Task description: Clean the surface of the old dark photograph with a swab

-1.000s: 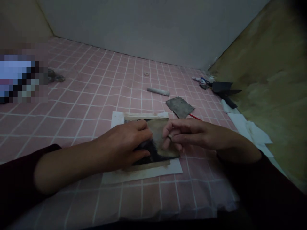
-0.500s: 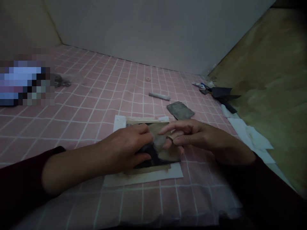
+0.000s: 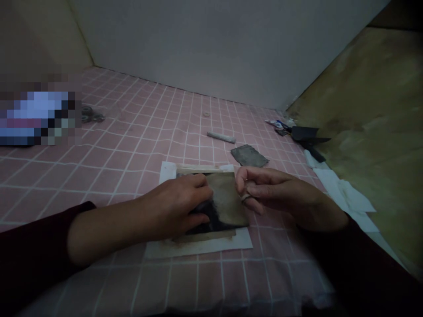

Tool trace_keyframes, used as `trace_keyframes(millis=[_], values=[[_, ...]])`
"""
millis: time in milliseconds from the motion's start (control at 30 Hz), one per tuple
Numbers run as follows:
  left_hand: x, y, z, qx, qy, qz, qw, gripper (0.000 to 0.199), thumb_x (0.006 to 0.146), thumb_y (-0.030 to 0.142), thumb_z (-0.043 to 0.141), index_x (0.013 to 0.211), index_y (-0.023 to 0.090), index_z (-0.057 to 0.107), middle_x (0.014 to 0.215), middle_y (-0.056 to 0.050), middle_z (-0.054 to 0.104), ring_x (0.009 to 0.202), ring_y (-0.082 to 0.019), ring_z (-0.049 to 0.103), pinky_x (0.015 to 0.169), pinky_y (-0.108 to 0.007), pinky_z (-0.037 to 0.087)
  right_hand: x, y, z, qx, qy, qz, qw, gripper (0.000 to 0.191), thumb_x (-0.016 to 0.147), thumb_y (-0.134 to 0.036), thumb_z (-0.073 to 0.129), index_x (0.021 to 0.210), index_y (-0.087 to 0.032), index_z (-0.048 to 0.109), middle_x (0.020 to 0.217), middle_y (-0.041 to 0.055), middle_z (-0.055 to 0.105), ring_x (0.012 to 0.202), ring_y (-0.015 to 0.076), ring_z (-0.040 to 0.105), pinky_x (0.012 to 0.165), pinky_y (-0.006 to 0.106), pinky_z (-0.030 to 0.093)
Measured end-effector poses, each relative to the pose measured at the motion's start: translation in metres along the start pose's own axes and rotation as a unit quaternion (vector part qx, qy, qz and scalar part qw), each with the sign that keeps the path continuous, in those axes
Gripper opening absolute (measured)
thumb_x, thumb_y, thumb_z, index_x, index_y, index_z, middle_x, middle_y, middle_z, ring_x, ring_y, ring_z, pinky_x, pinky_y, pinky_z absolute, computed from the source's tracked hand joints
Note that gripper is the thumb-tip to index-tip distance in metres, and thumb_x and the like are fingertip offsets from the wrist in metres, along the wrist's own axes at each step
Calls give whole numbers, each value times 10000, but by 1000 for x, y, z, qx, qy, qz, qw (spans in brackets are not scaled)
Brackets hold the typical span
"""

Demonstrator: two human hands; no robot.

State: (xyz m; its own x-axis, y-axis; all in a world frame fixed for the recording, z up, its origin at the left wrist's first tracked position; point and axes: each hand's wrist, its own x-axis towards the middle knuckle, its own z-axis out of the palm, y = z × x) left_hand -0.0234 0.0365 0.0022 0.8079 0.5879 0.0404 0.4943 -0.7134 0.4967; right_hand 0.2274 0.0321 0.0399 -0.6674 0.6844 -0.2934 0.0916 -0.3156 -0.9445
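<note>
A flat picture (image 3: 228, 198), dark on its left and tan on its right, lies on white paper sheets (image 3: 214, 246). My left hand (image 3: 185, 202) rests on the picture's left part, thumb and fingers apart, with nothing seen between them. At the picture's right edge, my right hand (image 3: 271, 191) has its fingers curled together around a small pale strip or ring (image 3: 245, 197), too dim to name. A grey rectangular piece (image 3: 249, 156) lies just beyond the right hand.
On the pink checked cloth (image 3: 132, 149) are a grey tube (image 3: 221, 137) and a small ring (image 3: 206, 114) farther back. Black pieces (image 3: 306, 134) and white papers (image 3: 355, 198) lie on the right. Scissors (image 3: 92, 115) lie at the left beside a blurred bright object (image 3: 33, 116).
My right hand has moved right, off the middle of the picture, and its outstretched forefinger has curled in. My left hand stays on the picture. The view has shifted slightly.
</note>
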Motion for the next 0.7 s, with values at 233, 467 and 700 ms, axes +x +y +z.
trace_keyframes(millis=[233,467,700], values=[[0,1,-1,-3,2,9,1000,127,829,237,622,913,177,548,1004,-41,532,827,-168,556,673,-286,431,6,7,-18,-48,-55,21,997,110,915,-223,602,984,-141,576,802,27,699,650,74,589,586,191,432],[1,5,-4,3,-24,-10,1000,125,834,232,625,920,169,560,1017,-51,529,830,-168,554,675,-281,440,1,3,-15,-88,-55,77,992,239,859,-236,680,1071,-159,600,905,31,699,741,103,636,719,260,514],[1,1,-1,-3,-7,6,1000,152,835,232,623,966,172,575,1029,-58,535,848,-172,559,692,-283,445,-4,11,-8,-120,-43,120,985,248,858,-289,666,1071,-162,657,879,25,701,705,101,626,669,236,497]])
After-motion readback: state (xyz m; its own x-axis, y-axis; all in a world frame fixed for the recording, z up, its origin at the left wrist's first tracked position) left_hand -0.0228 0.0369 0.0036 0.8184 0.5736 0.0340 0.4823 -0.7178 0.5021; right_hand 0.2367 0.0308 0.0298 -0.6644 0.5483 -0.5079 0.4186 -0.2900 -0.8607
